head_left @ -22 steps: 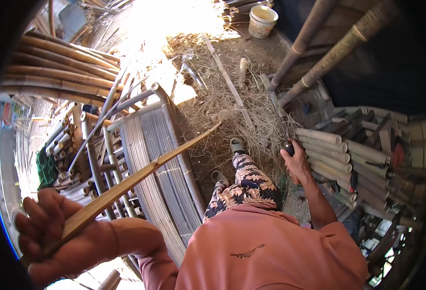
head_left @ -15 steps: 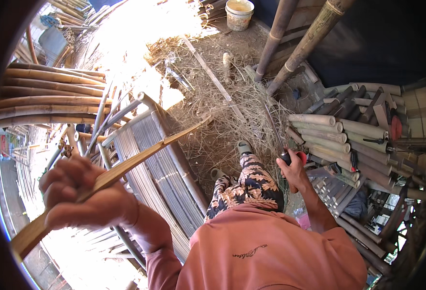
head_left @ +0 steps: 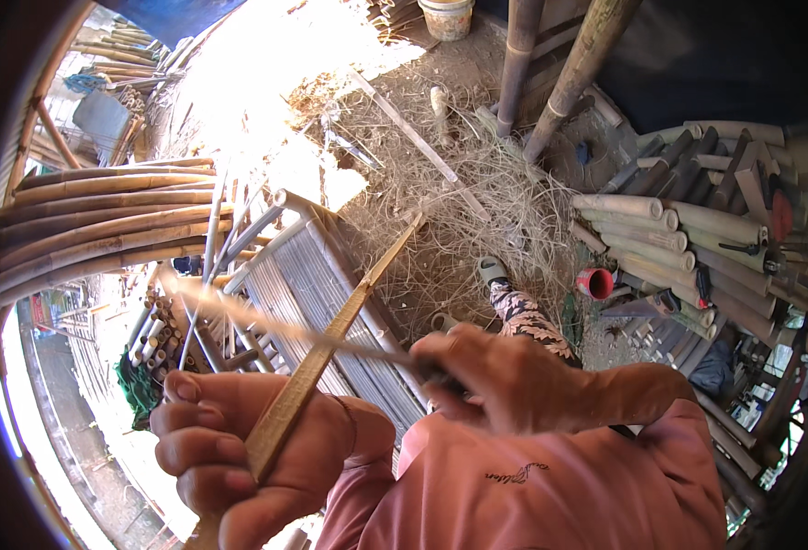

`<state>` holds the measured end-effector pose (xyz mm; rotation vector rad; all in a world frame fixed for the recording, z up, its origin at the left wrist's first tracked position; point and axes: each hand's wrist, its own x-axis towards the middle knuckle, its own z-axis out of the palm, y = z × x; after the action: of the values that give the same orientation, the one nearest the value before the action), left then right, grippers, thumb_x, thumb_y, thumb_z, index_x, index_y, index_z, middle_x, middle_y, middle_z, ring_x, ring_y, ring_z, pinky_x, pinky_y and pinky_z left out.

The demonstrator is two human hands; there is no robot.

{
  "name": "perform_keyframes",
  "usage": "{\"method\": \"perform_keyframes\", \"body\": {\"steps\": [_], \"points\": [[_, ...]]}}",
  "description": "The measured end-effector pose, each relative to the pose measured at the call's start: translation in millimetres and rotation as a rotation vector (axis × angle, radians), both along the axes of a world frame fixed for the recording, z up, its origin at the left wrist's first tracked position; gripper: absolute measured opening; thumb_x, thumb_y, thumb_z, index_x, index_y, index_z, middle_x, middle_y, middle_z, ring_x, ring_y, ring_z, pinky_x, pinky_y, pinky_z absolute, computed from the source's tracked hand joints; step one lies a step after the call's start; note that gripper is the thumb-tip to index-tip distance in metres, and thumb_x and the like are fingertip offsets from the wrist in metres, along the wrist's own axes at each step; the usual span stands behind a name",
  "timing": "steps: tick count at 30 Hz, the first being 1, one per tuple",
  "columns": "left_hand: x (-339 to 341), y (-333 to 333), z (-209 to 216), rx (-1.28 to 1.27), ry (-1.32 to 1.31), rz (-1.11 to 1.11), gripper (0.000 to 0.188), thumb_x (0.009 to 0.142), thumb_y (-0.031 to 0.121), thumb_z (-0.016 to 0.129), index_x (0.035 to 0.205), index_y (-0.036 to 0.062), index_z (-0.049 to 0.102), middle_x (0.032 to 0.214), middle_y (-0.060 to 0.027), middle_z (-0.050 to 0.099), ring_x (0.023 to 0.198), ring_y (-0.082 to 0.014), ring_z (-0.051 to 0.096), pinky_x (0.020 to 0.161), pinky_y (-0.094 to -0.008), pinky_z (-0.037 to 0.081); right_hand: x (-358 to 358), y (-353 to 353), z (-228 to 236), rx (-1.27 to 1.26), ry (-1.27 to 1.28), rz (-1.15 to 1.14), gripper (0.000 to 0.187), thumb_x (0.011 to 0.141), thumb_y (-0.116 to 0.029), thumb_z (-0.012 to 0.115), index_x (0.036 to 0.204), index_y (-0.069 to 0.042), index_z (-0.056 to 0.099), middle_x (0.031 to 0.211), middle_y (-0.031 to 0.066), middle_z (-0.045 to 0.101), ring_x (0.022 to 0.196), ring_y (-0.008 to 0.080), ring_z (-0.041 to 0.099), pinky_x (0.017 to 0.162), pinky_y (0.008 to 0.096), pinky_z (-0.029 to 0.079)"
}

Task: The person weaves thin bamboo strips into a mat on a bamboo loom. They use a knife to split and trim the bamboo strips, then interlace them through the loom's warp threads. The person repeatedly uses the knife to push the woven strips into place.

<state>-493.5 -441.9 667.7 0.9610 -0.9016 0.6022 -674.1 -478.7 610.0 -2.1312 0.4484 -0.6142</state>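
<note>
My left hand (head_left: 239, 440) is closed around a long split bamboo strip (head_left: 330, 325), near the lower left. The strip slants from below the hand up to a tapered tip pointing away from me. My right hand (head_left: 514, 385), slightly blurred, grips the dark handle of a long knife (head_left: 367, 352). Its blade extends leftward and crosses the strip just beyond my left hand, smeared by motion toward its end. Whether the edge touches the strip I cannot tell.
A slatted bamboo bench (head_left: 285, 284) stands beyond my left hand. Bamboo poles (head_left: 110, 215) are stacked at left, cut lengths (head_left: 642, 238) at right. A red cup-like container (head_left: 594, 283) sits by the right stack. Shavings (head_left: 459, 183) cover the ground. Two upright poles (head_left: 573, 78) rise farther off.
My right hand has swung the knife from the right side across to the strip. My left hand has moved down and rightward, tilting the strip more steeply. The whole view has shifted slightly.
</note>
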Motion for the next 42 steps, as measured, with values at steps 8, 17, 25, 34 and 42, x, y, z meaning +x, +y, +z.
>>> {"method": "perform_keyframes", "body": {"steps": [8,17,25,34,42], "points": [[-21,-25,0,0.036,-0.010,0.023,0.056,0.098,0.060,0.036,0.060,0.0187,0.033,0.065,0.0026,0.033,0.068,-0.0150,0.036,0.073,-0.0351,0.035,7,-26,-59,0.042,0.251,-0.127,0.026,0.099,-0.026,0.049,0.097,0.000,0.048,0.070,0.0163,0.057,0.052,0.0241,0.062,0.040,0.0341,0.051],[-19,-49,-3,-0.137,-0.094,-0.208,0.049,0.099,0.048,0.043,0.064,0.0140,0.045,0.062,0.0012,0.038,0.059,-0.0158,0.042,0.064,-0.0318,0.039,17,-27,-65,-0.117,0.171,-0.164,0.021,0.097,-0.020,0.053,0.095,0.000,0.050,0.068,0.0094,0.054,0.049,0.0187,0.056,0.039,0.0323,0.049],[-18,-43,1,-0.096,0.039,-0.016,0.053,0.098,0.055,0.043,0.060,0.0199,0.032,0.065,0.0036,0.032,0.069,-0.0158,0.037,0.074,-0.0366,0.033,36,-11,-26,-0.103,-0.305,-0.141,0.017,0.090,-0.015,0.059,0.095,0.000,0.053,0.071,0.0072,0.055,0.054,0.0192,0.059,0.044,0.0323,0.051],[19,-39,4,0.071,-0.011,0.009,0.056,0.095,0.060,0.045,0.061,0.0185,0.027,0.064,0.0029,0.025,0.069,-0.0150,0.035,0.073,-0.0347,0.033,67,-31,-164,-0.161,0.069,-0.247,0.024,0.093,-0.022,0.058,0.093,-0.001,0.047,0.065,0.0111,0.057,0.045,0.0198,0.056,0.036,0.0309,0.048],[93,-56,-14,0.054,0.059,-0.344,0.057,0.091,0.065,0.048,0.073,0.0105,0.052,0.077,-0.0035,0.044,0.079,-0.0232,0.049,0.088,-0.0420,0.042,48,-96,-368,-0.006,0.569,-0.299,0.029,0.093,-0.026,0.051,0.091,0.003,0.047,0.058,0.0119,0.058,0.048,0.0234,0.058,0.039,0.0348,0.048]]}}
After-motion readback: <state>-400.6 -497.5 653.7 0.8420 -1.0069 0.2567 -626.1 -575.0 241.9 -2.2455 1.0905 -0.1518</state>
